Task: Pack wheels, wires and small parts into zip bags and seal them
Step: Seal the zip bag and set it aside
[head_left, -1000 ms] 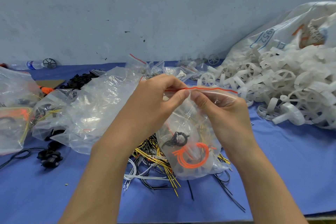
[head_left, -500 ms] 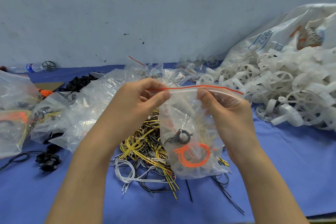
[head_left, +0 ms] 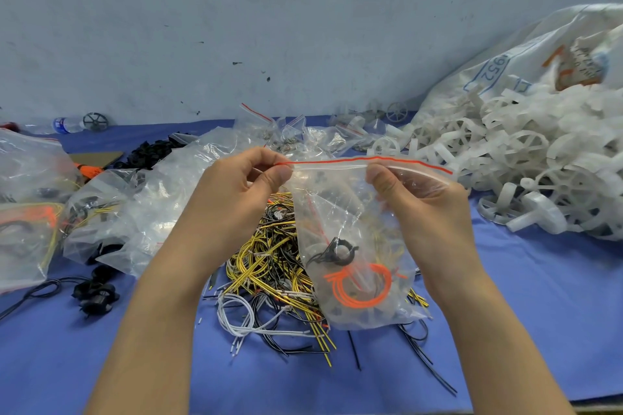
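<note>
The zip bag [head_left: 354,246] hangs in front of us, held up over the heap of yellow, black and white wires [head_left: 269,266] on the blue table [head_left: 526,313]. Our left hand [head_left: 236,199] pinches the left end of the red-lined zip strip [head_left: 364,162] between thumb and forefinger, and our right hand [head_left: 421,202] pinches it right of the middle, thumb on the near side, fingers behind the plastic. Inside the bag we can see a coil of orange wire [head_left: 362,285], a small black ring part [head_left: 340,251] and some pale pieces at the bottom.

We judge this to be the sealing step: the contents are in, and the strip between our two pinches looks pressed together. To the right of our right thumb the strip runs on to the far corner, and we cannot tell whether that stretch is closed. The next move calls for running the right pinch along to that corner, pressing firmly while the left hand anchors its end. The white wheels [head_left: 526,165] wait piled at the right, and filled bags [head_left: 30,212] lie at the left.
</note>
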A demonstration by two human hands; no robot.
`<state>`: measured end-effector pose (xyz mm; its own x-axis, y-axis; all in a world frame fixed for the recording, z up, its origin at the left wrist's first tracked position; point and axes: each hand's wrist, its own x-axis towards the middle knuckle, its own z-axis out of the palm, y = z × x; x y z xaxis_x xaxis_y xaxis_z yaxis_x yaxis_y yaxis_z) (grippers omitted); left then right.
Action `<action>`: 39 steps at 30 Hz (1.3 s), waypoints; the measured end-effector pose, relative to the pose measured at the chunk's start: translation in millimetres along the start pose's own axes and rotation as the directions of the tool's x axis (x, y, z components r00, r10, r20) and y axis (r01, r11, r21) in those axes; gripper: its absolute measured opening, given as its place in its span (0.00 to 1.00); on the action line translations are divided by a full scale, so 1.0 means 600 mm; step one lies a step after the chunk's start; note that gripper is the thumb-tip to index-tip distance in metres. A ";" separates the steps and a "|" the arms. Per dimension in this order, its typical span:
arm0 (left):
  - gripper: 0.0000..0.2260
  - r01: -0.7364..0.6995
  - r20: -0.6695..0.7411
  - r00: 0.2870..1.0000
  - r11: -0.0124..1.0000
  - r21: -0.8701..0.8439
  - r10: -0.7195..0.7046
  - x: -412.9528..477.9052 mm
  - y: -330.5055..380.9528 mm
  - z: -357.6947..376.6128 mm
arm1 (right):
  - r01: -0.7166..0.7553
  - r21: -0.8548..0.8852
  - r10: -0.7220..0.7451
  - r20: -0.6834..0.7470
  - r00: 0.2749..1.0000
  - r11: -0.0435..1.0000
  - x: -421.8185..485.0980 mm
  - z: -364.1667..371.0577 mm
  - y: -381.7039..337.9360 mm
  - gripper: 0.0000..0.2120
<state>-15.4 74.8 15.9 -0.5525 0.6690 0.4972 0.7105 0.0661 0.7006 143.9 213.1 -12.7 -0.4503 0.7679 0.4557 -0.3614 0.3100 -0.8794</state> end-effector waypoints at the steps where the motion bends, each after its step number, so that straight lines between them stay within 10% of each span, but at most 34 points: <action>1: 0.07 -0.003 -0.016 1.000 1.000 0.027 0.004 0.000 0.001 0.001 | -0.001 -0.001 0.001 0.000 1.000 1.000 0.000 0.000 -0.001 0.04; 39: 0.02 -0.002 0.086 0.996 0.957 -0.291 0.028 -0.003 0.020 0.034 | -0.070 0.033 0.069 0.012 0.998 0.997 -0.008 -0.001 -0.016 0.05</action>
<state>3.1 89.6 13.2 -0.4925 0.7320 0.4708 0.5542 -0.1533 0.8181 150.2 206.9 -6.3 -0.4841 0.7807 0.3951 -0.3556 0.2371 -0.9041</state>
